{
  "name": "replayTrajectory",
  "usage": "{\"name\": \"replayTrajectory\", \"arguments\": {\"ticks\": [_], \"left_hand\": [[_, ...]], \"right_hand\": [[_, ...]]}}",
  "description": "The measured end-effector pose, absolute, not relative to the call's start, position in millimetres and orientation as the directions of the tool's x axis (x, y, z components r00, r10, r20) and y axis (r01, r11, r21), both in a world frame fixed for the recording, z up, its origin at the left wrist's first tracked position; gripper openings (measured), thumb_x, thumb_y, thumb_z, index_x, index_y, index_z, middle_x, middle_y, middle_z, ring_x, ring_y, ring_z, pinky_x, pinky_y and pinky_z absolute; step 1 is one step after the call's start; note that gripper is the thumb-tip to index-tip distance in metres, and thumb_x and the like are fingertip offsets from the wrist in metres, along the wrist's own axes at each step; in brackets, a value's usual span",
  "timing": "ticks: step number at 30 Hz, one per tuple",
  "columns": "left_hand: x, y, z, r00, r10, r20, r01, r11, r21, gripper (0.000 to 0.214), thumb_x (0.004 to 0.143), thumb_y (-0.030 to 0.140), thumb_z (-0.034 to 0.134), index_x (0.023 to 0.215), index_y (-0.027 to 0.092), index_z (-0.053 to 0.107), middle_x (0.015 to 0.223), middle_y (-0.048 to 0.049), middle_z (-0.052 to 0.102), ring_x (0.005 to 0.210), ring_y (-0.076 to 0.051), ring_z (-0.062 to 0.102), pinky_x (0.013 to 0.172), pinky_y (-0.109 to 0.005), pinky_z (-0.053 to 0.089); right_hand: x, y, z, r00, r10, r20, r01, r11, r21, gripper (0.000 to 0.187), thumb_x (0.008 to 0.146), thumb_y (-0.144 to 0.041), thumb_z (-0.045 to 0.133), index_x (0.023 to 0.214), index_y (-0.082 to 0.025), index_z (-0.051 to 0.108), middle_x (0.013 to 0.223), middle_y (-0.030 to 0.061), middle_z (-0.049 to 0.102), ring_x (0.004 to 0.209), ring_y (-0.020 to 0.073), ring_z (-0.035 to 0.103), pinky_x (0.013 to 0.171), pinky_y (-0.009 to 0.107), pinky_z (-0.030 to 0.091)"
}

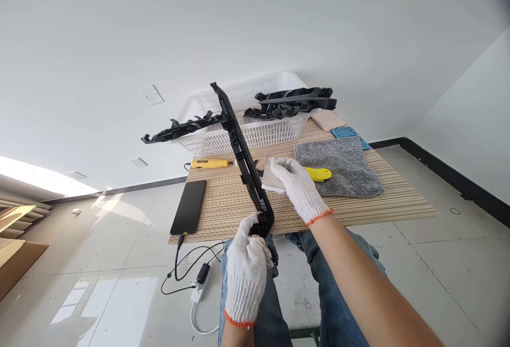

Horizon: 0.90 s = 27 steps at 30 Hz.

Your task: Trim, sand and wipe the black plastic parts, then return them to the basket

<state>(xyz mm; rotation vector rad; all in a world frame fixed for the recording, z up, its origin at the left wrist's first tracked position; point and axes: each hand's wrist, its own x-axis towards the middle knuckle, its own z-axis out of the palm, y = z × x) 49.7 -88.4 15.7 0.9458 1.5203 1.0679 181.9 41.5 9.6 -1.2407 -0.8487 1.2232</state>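
My gloved left hand (pixel 249 262) is closed around the near end of a long black plastic trim part (pixel 243 155), which slants up and away over the table. In my gloved right hand (pixel 297 185) is a flat beige sanding pad (pixel 272 176) with a white edge, pinched just right of the trim part; a small gap shows between them. A yellow-handled utility knife (pixel 319 174) lies beside the right hand, partly on a grey cloth (pixel 342 169). The fingertips of the left hand are partly hidden by the part.
Behind stands a white plastic basket (pixel 255 137) with several black plastic parts (pixel 297 102) on it. A yellow corded tool (pixel 210 163), a black phone (pixel 188 208), a pinkish pad (pixel 327 119) and a blue tray (pixel 350 135) lie on the table (pixel 398 201). Cables (pixel 177 264) hang at left.
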Motion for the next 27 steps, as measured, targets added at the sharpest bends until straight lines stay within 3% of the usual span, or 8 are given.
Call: {"name": "replayTrajectory", "arguments": {"ticks": [5,9,11,17,21,24,26,27], "left_hand": [[51,-90,17,-0.173,0.945,-0.279,-0.046,0.275,0.96,0.042,0.079,0.041,0.06,0.113,0.018,0.059,0.059,0.0091,0.044,0.045,-0.007,0.042,0.044,-0.017,0.038],[55,-88,23,-0.249,0.936,-0.249,0.123,0.286,0.95,0.032,0.087,0.05,0.057,0.091,0.019,0.057,0.052,0.0084,0.044,0.043,-0.008,0.043,0.043,-0.018,0.036],[57,-86,25,-0.274,0.931,-0.239,0.2,0.299,0.933,0.032,0.086,0.052,0.061,0.088,0.02,0.056,0.052,0.0072,0.049,0.044,-0.009,0.047,0.044,-0.019,0.038],[56,-86,28,-0.275,0.938,-0.211,0.414,0.313,0.855,0.02,0.084,0.039,0.062,0.094,0.022,0.058,0.067,0.0015,0.064,0.054,-0.014,0.057,0.053,-0.024,0.044],[56,-86,30,-0.232,0.954,-0.191,0.483,0.283,0.829,0.015,0.082,0.029,0.061,0.095,0.023,0.065,0.075,-0.001,0.069,0.059,-0.015,0.06,0.057,-0.025,0.044],[57,-85,30,-0.224,0.951,-0.215,0.467,0.298,0.833,0.015,0.081,0.025,0.062,0.094,0.022,0.069,0.067,0.0004,0.067,0.052,-0.014,0.058,0.053,-0.024,0.042],[59,-85,31,-0.22,0.947,-0.233,0.451,0.311,0.836,0.012,0.08,0.024,0.063,0.091,0.021,0.068,0.061,0.0022,0.064,0.046,-0.012,0.055,0.048,-0.022,0.04],[59,-85,31,-0.217,0.945,-0.242,0.445,0.317,0.837,0.011,0.08,0.023,0.063,0.089,0.021,0.068,0.059,0.0028,0.063,0.044,-0.012,0.054,0.047,-0.022,0.04]], "right_hand": [[182,43,7,0.198,0.979,-0.055,-0.178,-0.02,-0.984,0.043,0.075,-0.057,0.07,0.1,-0.022,0.068,0.093,0.0048,0.072,0.082,0.0184,0.065,0.063,0.027,0.05],[181,42,9,0.208,0.973,-0.1,-0.217,-0.054,-0.975,0.042,0.072,-0.054,0.073,0.098,-0.022,0.068,0.097,0.0045,0.072,0.087,0.0192,0.065,0.067,0.028,0.05],[181,42,11,0.21,0.97,-0.127,-0.234,-0.076,-0.969,0.041,0.07,-0.053,0.075,0.096,-0.022,0.068,0.099,0.0041,0.072,0.092,0.0199,0.065,0.071,0.029,0.05],[184,35,23,0.104,0.992,-0.076,-0.261,-0.047,-0.964,0.037,0.069,-0.049,0.075,0.093,-0.023,0.064,0.108,0.0048,0.072,0.098,0.0201,0.066,0.081,0.032,0.052],[187,31,25,-0.106,0.99,0.094,-0.006,0.094,-0.996,0.025,0.076,-0.04,0.072,0.096,-0.024,0.068,0.107,0.0028,0.073,0.101,0.0207,0.065,0.096,0.039,0.049],[189,33,23,0.13,0.979,0.155,0.188,0.129,-0.974,0.022,0.081,-0.039,0.066,0.096,-0.024,0.069,0.105,0.0049,0.072,0.103,0.0245,0.064,0.101,0.046,0.045],[190,34,22,0.207,0.968,0.144,0.131,0.119,-0.984,0.023,0.08,-0.041,0.065,0.095,-0.024,0.069,0.106,0.0057,0.073,0.101,0.0247,0.064,0.098,0.045,0.047],[190,35,21,0.128,0.985,0.12,0.068,0.112,-0.991,0.024,0.078,-0.041,0.067,0.094,-0.024,0.069,0.106,0.0057,0.073,0.099,0.0243,0.065,0.095,0.044,0.049]]}}
